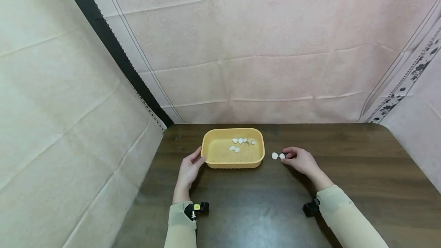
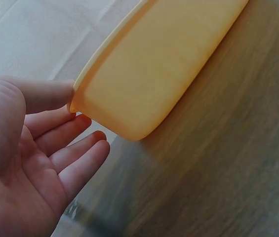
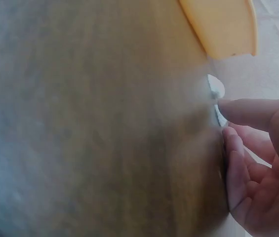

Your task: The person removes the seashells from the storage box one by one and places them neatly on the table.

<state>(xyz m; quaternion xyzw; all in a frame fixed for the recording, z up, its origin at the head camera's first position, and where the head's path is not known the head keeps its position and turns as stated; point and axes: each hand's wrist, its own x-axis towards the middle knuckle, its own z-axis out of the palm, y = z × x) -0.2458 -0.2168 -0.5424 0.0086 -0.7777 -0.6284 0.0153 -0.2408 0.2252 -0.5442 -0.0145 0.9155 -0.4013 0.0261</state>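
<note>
A shallow yellow plastic tray (image 1: 232,163) stands on the table. My left hand (image 1: 190,169) holds its left end, the thumb at the rim and the fingertips just beneath it, as the left wrist view shows. Right of the tray, my right hand (image 1: 300,160) pinches a small white seashell (image 1: 282,156) between thumb and fingers, down at the tabletop. A second white seashell (image 1: 274,155) lies close beside it, on the tray's side. Inside the tray, several small pale shells (image 1: 240,141) lie scattered, mostly toward the back.
The brown wooden table (image 1: 241,209) ends at a back edge against a hanging pale cloth (image 1: 262,68). Another cloth (image 1: 69,125) hangs along the left side. A small black camera is strapped to each wrist over the light sleeves.
</note>
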